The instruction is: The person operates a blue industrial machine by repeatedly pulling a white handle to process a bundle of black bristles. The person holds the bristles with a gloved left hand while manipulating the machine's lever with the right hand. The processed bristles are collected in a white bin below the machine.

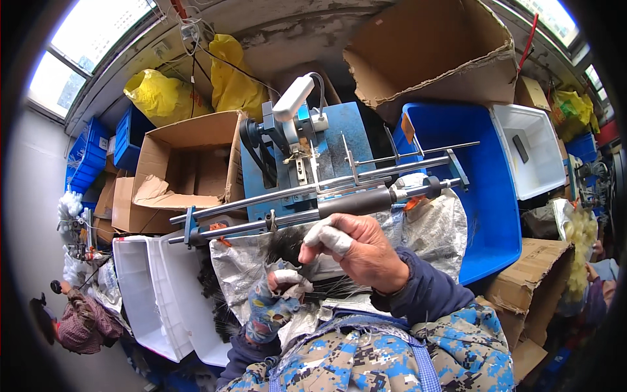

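Observation:
My right hand (356,247) is raised just below a dark roller (356,201), its fingers pinched together; two wear white wrapping. Whatever lies in that pinch is too small to make out. Lower and to the left, my left hand (282,293) curls its fingers, with white wrapping on them and a patterned covering over the wrist. Its grip is partly hidden, so I cannot make out what it holds. Dark, thin bristles (285,247) lie behind and between my hands, over whitish sacking (434,228). Beyond the metal rails (261,196) stands a small machine (300,153) on a blue plate (356,130).
On the right are a large blue bin (490,196), a white tub (545,153) and a torn cardboard box (529,274). White tubs (153,294) and an open carton (140,160) stand left. Other people (85,320) are at both edges.

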Tool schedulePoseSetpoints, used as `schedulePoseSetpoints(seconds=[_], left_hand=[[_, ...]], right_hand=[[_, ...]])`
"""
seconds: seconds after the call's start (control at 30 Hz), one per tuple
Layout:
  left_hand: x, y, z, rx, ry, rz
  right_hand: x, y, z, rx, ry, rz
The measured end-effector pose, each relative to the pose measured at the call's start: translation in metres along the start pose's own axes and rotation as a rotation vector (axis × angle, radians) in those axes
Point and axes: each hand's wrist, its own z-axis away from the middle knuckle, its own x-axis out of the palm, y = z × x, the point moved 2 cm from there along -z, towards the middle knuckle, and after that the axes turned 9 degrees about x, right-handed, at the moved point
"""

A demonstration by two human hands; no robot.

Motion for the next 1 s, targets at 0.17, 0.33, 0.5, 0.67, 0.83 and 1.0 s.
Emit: schedulePoseSetpoints(seconds=[0.17,0.33,0.5,0.67,0.83,1.0], left_hand=[[-0.031,-0.016,0.014,-0.171,0.253,-0.006],[-0.018,-0.018,0.005,-0.164,0.237,0.06],[-0.02,-0.016,0.005,-0.196,0.193,-0.024],[-0.022,-0.023,0.006,-0.207,0.214,-0.036],[-0.016,-0.026,0.005,-0.189,0.203,0.002],[-0.019,-0.027,0.007,-0.212,0.213,-0.022]], right_hand=[[-0.024,-0.091,-0.003,-0.18,0.256,0.549],[-0.065,-0.053,-0.096,-0.243,0.455,2.157],[-0.102,-0.038,-0.128,-0.074,0.55,2.188],[-0.101,-0.031,-0.136,-0.036,0.463,2.199],[-0.104,-0.029,-0.134,-0.072,0.474,2.185],[-0.1,-0.03,-0.131,-0.066,0.499,2.202]])
